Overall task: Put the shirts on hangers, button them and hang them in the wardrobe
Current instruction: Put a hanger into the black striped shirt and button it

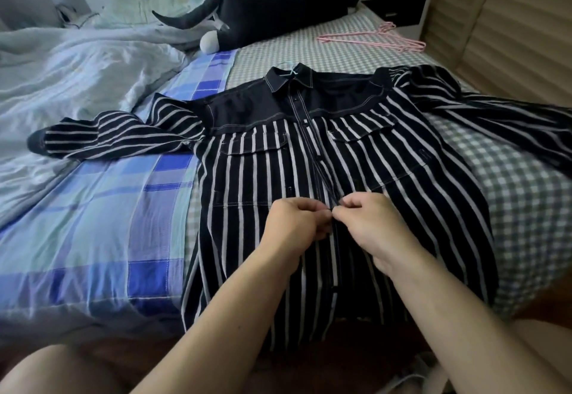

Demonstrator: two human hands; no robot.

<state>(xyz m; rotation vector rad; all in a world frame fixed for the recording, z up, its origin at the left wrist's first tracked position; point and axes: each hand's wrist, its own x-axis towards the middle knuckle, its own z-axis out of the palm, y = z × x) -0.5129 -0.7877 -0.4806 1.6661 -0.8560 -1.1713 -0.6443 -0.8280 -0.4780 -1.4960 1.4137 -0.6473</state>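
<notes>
Both hands (297,220) (368,223) (fingers curled) pinch shirt (247,177) placket

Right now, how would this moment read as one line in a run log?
step: buttoning | striped shirt: flat on bed, on hanger | left hand, right hand: pinch placket mid-front | pink hangers: spare

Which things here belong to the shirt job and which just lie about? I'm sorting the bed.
Job: shirt, its blue hanger, pink hangers, left hand and right hand at the placket.
Lying about: plush toy, quilt, nightstand.
</notes>
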